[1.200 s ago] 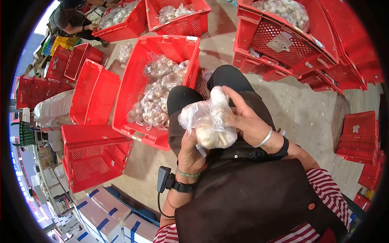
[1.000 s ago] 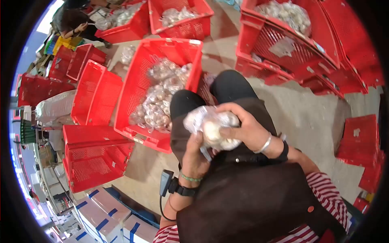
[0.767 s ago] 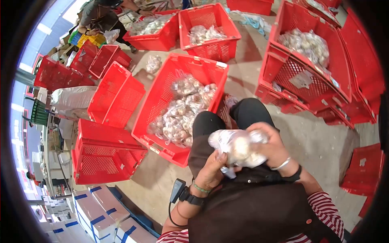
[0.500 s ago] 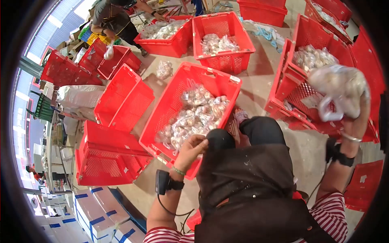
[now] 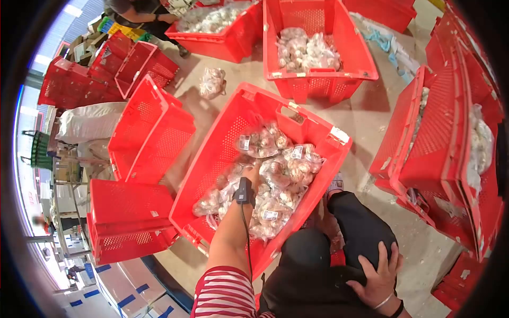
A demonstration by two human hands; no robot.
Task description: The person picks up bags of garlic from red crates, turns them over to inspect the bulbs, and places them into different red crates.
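Note:
The large red crate (image 5: 212,143) in front of my knees holds several clear plastic bags of pale bulbs that look like garlic. My left hand (image 5: 251,174) reaches down into it, among the bags. Just beyond its fingers is a labelled garlic bag (image 5: 262,142), slightly blurred; whether the fingers grip it is hidden. Another labelled garlic bag (image 5: 273,214) lies nearer me in the crate. My right hand (image 5: 377,275) rests on my dark-trousered leg, fingers spread, holding nothing.
One garlic bag (image 5: 212,83) sits on the floor beyond the crate. Another red crate (image 5: 323,82) with bags stands behind. Stacked red crates (image 5: 435,132) rise at right; more red crates (image 5: 132,212) stand left. A co-worker's arm (image 5: 143,17) shows at upper left.
My right hand, which held up a garlic bag at the right, is now empty on my leg. My left hand has moved from beside my knee into the crate. The view has shifted.

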